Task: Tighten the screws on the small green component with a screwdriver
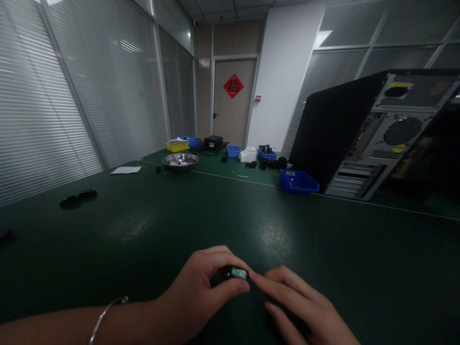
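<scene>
Your L hand (201, 283) pinches part (239, 272); R hand (301, 298) just right of part, half-curled, can't tell if holding. Pinch firm, R touch light.

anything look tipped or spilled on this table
I see nothing spilled. The computer case at the right seems to lean, but the white pillar slants too, so that is probably just the wide lens.

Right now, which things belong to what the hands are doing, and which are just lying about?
Seem in use:
- small black part with a green face, held in the left fingers
- right fingers, close at its end

Seem just lying about:
- metal bowl
- white paper
- computer case
</scene>
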Available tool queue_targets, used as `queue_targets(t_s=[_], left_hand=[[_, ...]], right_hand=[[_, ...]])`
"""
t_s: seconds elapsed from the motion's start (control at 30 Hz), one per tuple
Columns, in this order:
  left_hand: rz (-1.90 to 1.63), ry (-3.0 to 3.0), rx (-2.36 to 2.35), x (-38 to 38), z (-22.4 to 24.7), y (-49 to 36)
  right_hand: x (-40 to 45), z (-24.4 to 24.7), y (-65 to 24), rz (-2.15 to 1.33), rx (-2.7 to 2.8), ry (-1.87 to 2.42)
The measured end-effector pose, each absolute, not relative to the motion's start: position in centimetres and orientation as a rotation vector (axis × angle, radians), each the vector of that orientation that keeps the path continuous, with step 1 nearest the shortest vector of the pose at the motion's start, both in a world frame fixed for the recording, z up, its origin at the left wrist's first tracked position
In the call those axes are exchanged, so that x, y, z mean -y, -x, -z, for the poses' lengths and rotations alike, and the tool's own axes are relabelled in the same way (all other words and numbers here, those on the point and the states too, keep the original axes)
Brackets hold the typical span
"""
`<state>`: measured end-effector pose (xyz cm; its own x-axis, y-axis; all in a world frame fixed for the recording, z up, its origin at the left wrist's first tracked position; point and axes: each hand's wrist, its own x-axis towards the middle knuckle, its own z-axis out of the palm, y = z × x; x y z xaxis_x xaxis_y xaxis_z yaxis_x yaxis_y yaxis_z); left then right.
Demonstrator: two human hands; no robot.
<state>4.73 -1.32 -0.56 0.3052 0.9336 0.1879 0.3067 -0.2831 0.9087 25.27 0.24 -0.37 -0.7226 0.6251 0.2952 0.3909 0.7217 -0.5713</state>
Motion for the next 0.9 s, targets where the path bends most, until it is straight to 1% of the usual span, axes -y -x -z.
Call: queue_targets(t_s=[0.67, 0.9], left_hand=[[-1.038, -1.55, -0.934, 1.0, 1.6, -4.6], [-1.034, -1.685, -1.005, 1.1, 1.5, -4.5]], right_hand=[[-0.3, 0.9, -25.4, -0.681, 2.426, 0.708], [-0.3, 1.0, -25.5, -0.707, 2.426, 0.698]])
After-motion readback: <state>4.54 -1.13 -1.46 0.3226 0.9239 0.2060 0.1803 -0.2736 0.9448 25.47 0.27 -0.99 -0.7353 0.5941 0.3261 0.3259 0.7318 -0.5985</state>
